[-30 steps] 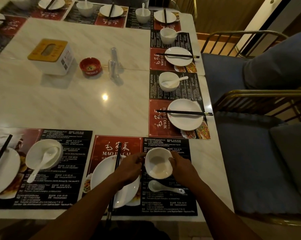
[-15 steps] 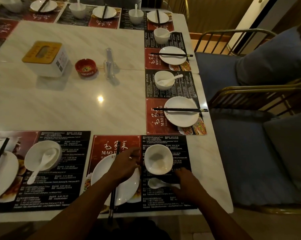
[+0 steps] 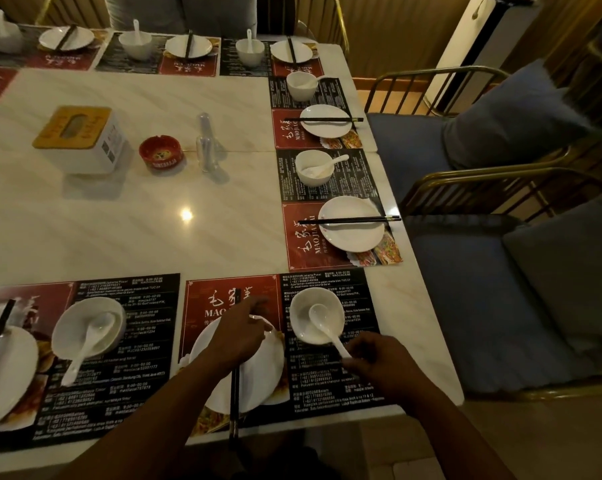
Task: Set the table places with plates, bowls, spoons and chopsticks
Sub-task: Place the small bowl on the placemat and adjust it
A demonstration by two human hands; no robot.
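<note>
At the near place a white bowl (image 3: 313,317) stands on the black half of a placemat (image 3: 330,386). A white spoon (image 3: 323,325) lies with its scoop in the bowl and its handle pointing toward me. My right hand (image 3: 379,367) pinches the end of that handle. To the left, a white plate (image 3: 254,379) carries black chopsticks (image 3: 234,403) laid lengthwise. My left hand (image 3: 238,336) rests over the plate's far part, fingers spread, holding nothing.
Other set places run along the right edge, the far edge and the near left, such as a bowl with a spoon (image 3: 88,327). A white tissue box (image 3: 81,138), a red ashtray (image 3: 161,152) and a clear bottle (image 3: 206,143) stand mid-table. Blue cushioned chairs (image 3: 483,292) flank the right side.
My right hand left the bowl, picked the spoon up from the mat below it and set its scoop in the bowl. My left hand let go of the bowl and moved over the plate.
</note>
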